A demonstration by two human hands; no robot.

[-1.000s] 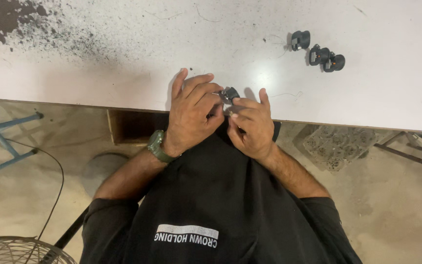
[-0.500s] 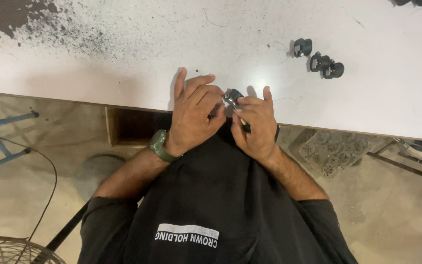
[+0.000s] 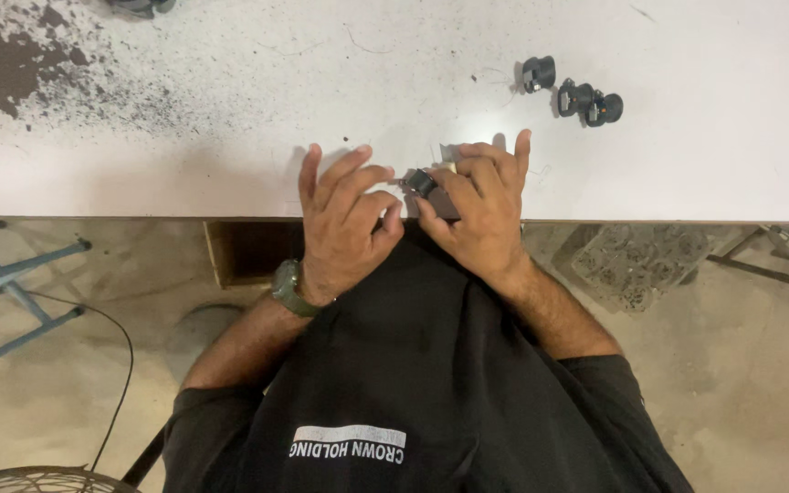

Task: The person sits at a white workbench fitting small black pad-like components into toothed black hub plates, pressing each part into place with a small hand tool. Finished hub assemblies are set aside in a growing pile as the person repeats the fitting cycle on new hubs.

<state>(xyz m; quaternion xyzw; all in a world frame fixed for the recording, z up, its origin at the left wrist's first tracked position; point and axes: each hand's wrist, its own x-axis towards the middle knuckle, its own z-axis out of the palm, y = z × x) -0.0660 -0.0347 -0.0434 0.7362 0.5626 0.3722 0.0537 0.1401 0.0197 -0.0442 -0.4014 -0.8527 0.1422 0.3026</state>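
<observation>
At the near edge of the white bench [image 3: 687, 164], the left hand [image 3: 344, 224] and right hand [image 3: 477, 215] pinch one small dark part [image 3: 422, 183] between their fingertips; three similar dark parts [image 3: 573, 89] lie farther right

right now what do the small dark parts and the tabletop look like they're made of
The small dark part between the left hand and right hand looks like matte black moulded plastic, as do the three loose parts; metal cannot be ruled out. The tabletop looks like a smooth white laminate or painted board, speckled with dark dust.
</observation>
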